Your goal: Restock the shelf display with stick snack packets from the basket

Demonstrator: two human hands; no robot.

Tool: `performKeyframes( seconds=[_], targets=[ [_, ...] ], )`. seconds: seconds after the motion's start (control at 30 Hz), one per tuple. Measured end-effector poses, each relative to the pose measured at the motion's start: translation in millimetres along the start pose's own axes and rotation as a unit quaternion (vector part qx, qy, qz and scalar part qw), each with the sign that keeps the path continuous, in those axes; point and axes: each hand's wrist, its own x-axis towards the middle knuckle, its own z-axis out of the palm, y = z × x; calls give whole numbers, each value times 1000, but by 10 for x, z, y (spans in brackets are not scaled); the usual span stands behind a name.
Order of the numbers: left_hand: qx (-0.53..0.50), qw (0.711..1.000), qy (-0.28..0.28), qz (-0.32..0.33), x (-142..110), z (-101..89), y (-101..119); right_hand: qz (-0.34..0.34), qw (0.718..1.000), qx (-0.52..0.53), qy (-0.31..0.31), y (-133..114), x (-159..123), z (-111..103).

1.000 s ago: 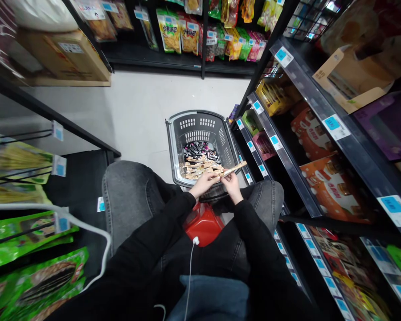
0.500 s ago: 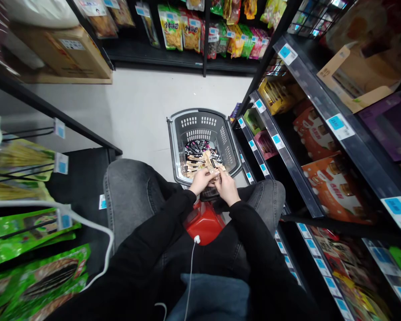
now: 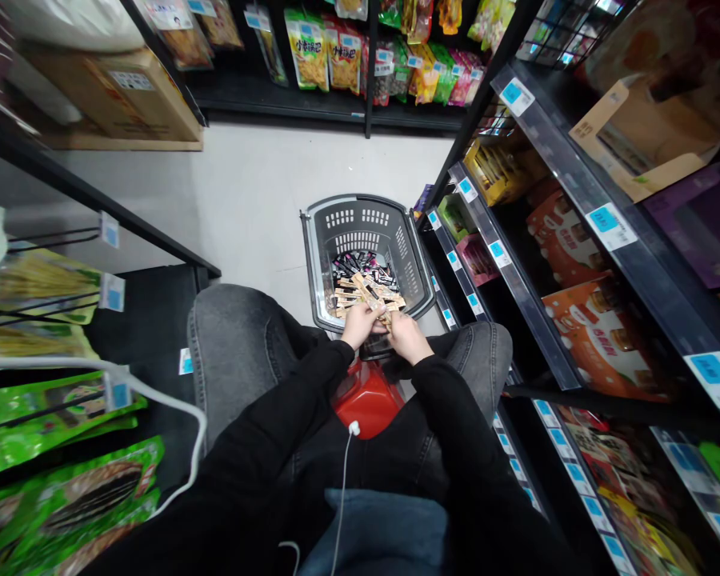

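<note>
Over the near edge of a grey shopping basket, both my hands are close together. My left hand is closed on a slim tan stick packet that points up and left. My right hand has its fingers bent beside it, pinching the lower end of tan packets; how many is too small to tell. Inside the basket, more tan stick packets lie loose in the near part. Several black and pink stick packets are piled behind them.
A red stool shows between my knees. Shelves of boxed snacks rise on the right. Hanging green bags and a white cable are at left. A cardboard box stands back left, with bagged snacks on the far shelf.
The packets between my hands have turned and now point up and left. My right hand has shifted slightly down, with its fingers more curled. The basket stays in place.
</note>
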Motion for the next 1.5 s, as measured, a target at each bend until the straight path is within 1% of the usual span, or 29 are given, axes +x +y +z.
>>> performKeyframes(
  seconds=[0.1,0.2,0.27,0.33,0.4,0.5,0.63,0.73,0.83,0.9,0.93,1.0,1.07,1.1,1.17,1.27,1.33,1.43,1.5],
  targets=[
    [-2,1000,1,-1,13,-17,-12,-9,1000,19,3,35,-1,9],
    [-12,1000,2,-6,28,-48,5,-38,994,99,24,117,0,20],
    [-39,999,1,-18,36,-66,36,-39,981,183,56,174,3,29],
    [-80,996,-7,-27,37,-74,74,-12,962,253,99,208,9,43],
    [-113,993,-23,-23,30,-72,105,17,946,289,144,209,14,62],
    [-142,989,-50,-6,12,-64,120,33,934,308,180,162,19,82],
    [-184,980,-76,7,-4,-57,109,16,937,277,213,88,24,55],
    [-237,969,-69,7,-5,-55,126,16,935,253,247,38,18,7],
    [-275,960,-40,14,-4,-61,168,6,941,246,231,-22,-8,-23],
    [-272,962,-29,20,-10,-61,190,14,942,272,196,-58,-32,-18],
    [-266,963,-28,19,-15,-58,194,30,939,295,176,-69,-41,-6],
    [-257,966,-29,11,-24,-42,195,77,922,349,149,-75,-50,28],
    [-264,964,-34,0,-25,-26,198,114,898,398,151,-61,-43,64],
    [-273,961,-33,-1,-20,-23,206,121,886,419,158,-51,-36,79],
    [-291,956,-23,10,-4,-37,239,113,870,451,164,-29,-19,95],
    [-301,952,-8,58,24,-101,313,89,865,471,151,-2,0,81],
    [-303,950,6,77,35,-147,351,85,858,484,149,20,11,51],
    [-307,948,58,59,37,-182,360,93,837,520,143,80,33,-18],
    [-299,950,79,39,33,-180,341,103,815,552,143,145,48,-70]
  ],
)
